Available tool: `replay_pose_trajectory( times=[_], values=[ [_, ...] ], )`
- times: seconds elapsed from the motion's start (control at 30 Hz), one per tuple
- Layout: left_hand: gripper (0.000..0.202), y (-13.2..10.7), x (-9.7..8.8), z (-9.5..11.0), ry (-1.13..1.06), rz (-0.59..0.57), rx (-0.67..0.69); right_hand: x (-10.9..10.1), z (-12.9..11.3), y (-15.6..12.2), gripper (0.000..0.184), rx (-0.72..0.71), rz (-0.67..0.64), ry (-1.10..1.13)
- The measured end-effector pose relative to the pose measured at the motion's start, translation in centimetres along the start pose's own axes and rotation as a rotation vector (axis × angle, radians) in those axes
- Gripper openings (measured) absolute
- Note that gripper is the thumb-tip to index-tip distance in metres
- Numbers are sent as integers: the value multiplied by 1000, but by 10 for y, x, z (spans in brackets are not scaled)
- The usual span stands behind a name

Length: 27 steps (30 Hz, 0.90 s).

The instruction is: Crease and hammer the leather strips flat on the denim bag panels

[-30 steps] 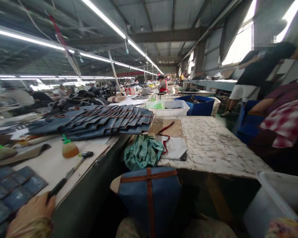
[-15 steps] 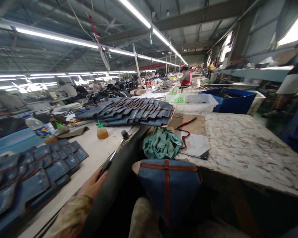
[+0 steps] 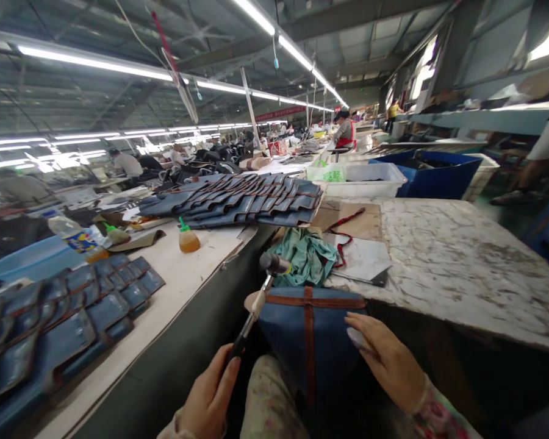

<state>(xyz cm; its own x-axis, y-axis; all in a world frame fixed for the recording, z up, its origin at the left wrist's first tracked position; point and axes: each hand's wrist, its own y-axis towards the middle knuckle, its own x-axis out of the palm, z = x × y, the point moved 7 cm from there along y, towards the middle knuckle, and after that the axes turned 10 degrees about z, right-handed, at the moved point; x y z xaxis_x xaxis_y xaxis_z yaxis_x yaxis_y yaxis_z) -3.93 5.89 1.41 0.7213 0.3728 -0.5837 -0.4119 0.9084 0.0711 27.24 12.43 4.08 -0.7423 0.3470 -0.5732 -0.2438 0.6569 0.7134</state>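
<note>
My left hand [image 3: 209, 396] is closed round the dark handle of a small hammer [image 3: 256, 305], whose black head is raised above the left corner of a blue leather piece [image 3: 311, 338]. That piece has brown cross straps and sits on a stand in front of my lap. My right hand [image 3: 387, 360] rests on the piece's right side, fingers stretched along it. A crumpled teal cloth [image 3: 306, 256] lies just behind the piece.
Rows of blue leather pieces [image 3: 73, 317] cover the bench at left, and a larger stack [image 3: 247, 204] lies farther back. An amber glue bottle [image 3: 188, 239] stands between them. A worn white table [image 3: 457, 262] is at right, with bins [image 3: 432, 177] behind. Other people work in the distance.
My left hand lifted the hammer off the left bench and brought it over the blue piece. My right hand came into view and settled on the piece.
</note>
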Motion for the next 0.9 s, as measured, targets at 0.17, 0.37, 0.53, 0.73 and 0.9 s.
replay_pose_trajectory(
  times=[0.17, 0.37, 0.53, 0.73, 0.9],
  values=[
    [39, 4, 31, -10, 367, -258, 108, 40, 35, -31, 35, 5, -78, -124],
    [39, 4, 26, 9, 193, -109, 188, 34, 32, -32, 37, 36, -76, -108],
    [36, 12, 46, 6, 278, -232, 135, 33, 29, -32, 38, 13, -94, -129],
    [40, 16, 45, 13, 256, -144, 210, 31, 26, -33, 37, 19, -87, -114],
    [36, 16, 55, 7, 364, -281, 176, 32, 28, -35, 38, 31, -100, -120]
  ],
)
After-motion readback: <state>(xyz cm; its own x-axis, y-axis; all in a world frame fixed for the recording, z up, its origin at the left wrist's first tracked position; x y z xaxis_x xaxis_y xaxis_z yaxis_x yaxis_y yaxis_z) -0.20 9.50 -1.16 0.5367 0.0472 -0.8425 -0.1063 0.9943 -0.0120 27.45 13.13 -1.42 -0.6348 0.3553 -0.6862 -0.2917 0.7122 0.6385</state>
